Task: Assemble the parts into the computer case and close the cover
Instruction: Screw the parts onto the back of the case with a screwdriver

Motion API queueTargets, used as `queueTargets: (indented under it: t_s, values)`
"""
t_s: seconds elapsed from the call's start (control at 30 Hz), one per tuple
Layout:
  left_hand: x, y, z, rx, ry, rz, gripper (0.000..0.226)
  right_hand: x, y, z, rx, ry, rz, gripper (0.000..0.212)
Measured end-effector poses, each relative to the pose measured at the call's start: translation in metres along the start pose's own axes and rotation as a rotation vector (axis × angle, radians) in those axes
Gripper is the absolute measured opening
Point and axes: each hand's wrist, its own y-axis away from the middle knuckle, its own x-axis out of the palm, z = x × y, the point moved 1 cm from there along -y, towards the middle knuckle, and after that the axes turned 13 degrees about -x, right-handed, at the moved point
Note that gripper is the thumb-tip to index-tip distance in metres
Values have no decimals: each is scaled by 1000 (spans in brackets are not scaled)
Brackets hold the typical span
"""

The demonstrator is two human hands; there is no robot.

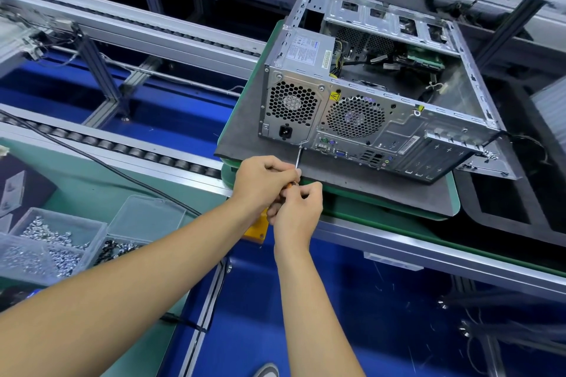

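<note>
An open metal computer case (398,119) lies on its side on a dark foam mat (352,190), rear panel facing me, cover off. Its power supply (294,104) sits in the left corner, with cables and a green board inside. A thin screwdriver (298,157) points up at the lower right corner of the power supply's rear plate. My left hand (263,179) grips the screwdriver near the top of its handle. My right hand (298,208) grips the handle's lower end just below. The handle is mostly hidden by my fingers.
Clear plastic boxes of silver screws (52,242) and dark screws (119,249) stand on the green bench at lower left. A roller conveyor rail (107,144) runs along the bench's far side. A black foam tray (520,208) lies to the right of the mat.
</note>
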Motion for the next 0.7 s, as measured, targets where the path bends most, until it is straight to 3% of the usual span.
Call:
queueTargets:
  t_s: [0.7]
  values:
    - [3,1,0,0,33,25,7,-2,-1,-4,-1,3,-14,17]
